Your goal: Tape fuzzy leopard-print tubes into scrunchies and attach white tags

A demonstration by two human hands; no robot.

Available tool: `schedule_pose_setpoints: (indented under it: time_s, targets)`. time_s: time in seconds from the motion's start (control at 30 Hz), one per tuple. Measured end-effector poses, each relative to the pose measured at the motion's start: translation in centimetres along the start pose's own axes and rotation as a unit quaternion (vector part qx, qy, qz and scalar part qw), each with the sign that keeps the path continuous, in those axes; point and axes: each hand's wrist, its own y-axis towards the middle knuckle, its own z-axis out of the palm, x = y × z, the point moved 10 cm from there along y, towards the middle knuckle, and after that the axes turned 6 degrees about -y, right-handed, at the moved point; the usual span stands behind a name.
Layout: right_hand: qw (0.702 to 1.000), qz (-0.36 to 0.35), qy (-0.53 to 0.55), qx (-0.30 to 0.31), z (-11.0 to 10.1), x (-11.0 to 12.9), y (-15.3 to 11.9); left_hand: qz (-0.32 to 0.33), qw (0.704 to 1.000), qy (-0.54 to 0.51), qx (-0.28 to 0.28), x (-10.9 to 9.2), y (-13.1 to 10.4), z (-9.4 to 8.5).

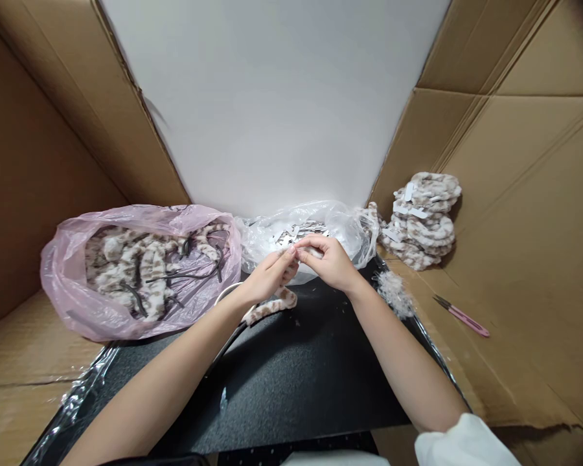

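My left hand [271, 275] and my right hand [331, 261] meet over the near edge of a clear plastic bag [340, 223] holding small white tags [304, 232]. The fingers of both hands are pinched together at the fingertips; whatever lies between them is too small to make out. A spotted plush strip [274, 306] hangs below my left hand and curves to the left, near a thin white loop [221, 294] and a dark cord. My left palm hides part of the strip, which seems to be held there.
A pink plastic bag [61, 281] with spotted plush pieces and dark cords lies left. To the right are stacked plush rings with tags [425, 226], a whitish fluffy clump [395, 294] and pink-handled snips [466, 319]. Cardboard walls [529, 213] flank the black table [291, 375].
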Motion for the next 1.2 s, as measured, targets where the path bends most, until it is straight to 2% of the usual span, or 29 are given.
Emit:
schedule_pose_setpoints:
  time_s: [0.2, 0.37, 0.5, 0.67, 0.77, 0.9, 1.1, 1.2]
  targets:
    - [0.999, 0.008, 0.022, 0.046, 0.9, 0.2, -0.1, -0.043, 0.997, -0.041, 0.044, 0.2, -0.4, 1.0]
    - [0.997, 0.030, -0.018, 0.065, 1.3, -0.7, -0.2, -0.104, 0.993, -0.059, 0.022, 2.0, -0.3, 0.8]
    - [0.995, 0.049, -0.028, 0.076, 0.9, -1.4, -0.1, -0.068, 0.996, -0.058, -0.026, 1.8, 0.1, -0.1]
    - [0.993, 0.108, 0.039, 0.038, -1.0, -2.9, 0.0, -0.041, 0.998, 0.003, -0.037, 1.1, 0.2, -0.7]
    - [0.992, 0.105, 0.056, 0.034, -1.1, -2.9, 0.0, -0.047, 0.998, 0.021, -0.019, 0.8, 0.1, -0.3]
    - [0.992, 0.095, 0.057, 0.059, -0.2, -2.3, -0.1, -0.057, 0.998, -0.005, 0.011, 0.7, -0.1, 0.7]
    - [0.990, 0.103, 0.050, 0.081, 0.5, -2.0, -0.2, -0.060, 0.997, -0.044, 0.037, 1.2, -0.3, 1.1]
    - [0.992, 0.081, 0.032, 0.088, 0.7, -1.7, -0.2, -0.065, 0.995, -0.049, 0.057, 1.4, -0.4, 1.3]
